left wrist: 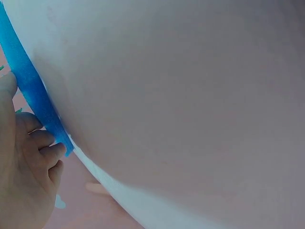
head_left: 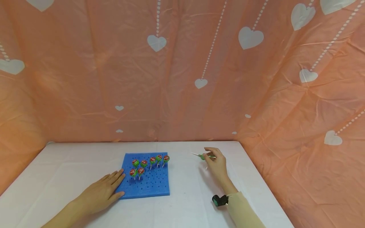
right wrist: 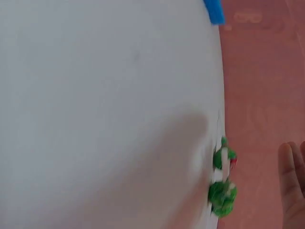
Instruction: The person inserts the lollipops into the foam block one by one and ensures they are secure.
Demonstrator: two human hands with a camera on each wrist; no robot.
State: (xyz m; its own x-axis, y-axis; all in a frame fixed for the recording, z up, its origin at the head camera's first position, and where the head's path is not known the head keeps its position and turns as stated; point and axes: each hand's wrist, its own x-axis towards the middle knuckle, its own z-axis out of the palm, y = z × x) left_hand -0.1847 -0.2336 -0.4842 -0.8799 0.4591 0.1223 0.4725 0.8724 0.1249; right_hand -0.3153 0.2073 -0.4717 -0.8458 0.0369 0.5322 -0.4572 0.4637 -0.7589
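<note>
A blue foam board (head_left: 154,186) dotted with small holes lies on the table. Several lollipops in green and red wrappers, among them one lollipop (head_left: 141,171) near its middle, stand in it on white sticks. My left hand (head_left: 99,191) rests on the board's left edge with its fingers extended; the left wrist view shows the fingers along the blue edge (left wrist: 35,95). On the right, my right hand (head_left: 217,163) hovers by loose lollipops (head_left: 202,156), fingers bent loosely. In the right wrist view, the fingers (right wrist: 288,176) are apart from two green-wrapped lollipops (right wrist: 222,198) on the table.
The table (head_left: 182,212) has a white cover. An orange curtain (head_left: 182,110) printed with white hearts hangs behind it and along the sides. A small black device (head_left: 219,200) is strapped at the right wrist.
</note>
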